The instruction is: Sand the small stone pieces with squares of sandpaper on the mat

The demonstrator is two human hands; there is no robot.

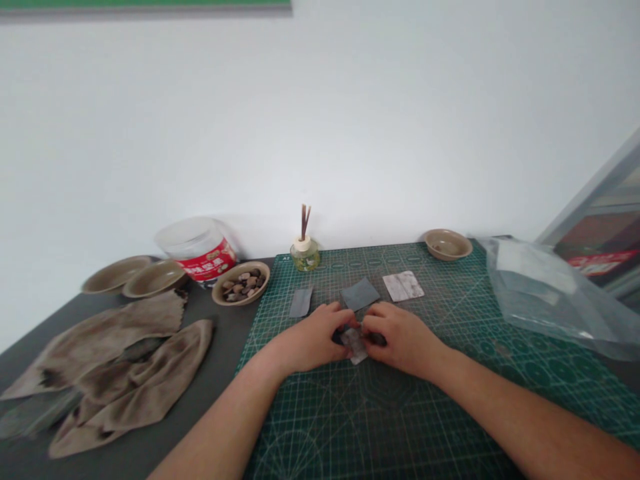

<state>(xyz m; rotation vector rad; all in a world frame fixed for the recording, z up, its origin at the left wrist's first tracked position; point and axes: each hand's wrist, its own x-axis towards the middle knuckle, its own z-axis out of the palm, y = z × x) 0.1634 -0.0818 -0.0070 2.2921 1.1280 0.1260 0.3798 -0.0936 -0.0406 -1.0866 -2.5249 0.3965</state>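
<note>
My left hand (320,337) and my right hand (397,339) meet over the cutting mat, fingers curled in a pinch. Between them is a small pale grey piece of sandpaper (356,347), gripped from both sides. Something dark shows by the fingers; whether it is a separate small object I cannot tell. Just beyond the hands lie a dark grey sandpaper piece (360,294), a narrower grey piece (301,302) and a whitish, worn square (403,286), all flat on the mat.
Around the green cutting mat (310,427) are a bowl of brown stones or nuts (241,283), a reed diffuser (305,253), a red-labelled plastic jar (197,250), a tan bowl (447,245), two more bowls (117,275), brown cloths (135,387) and a clear plastic bag (550,300).
</note>
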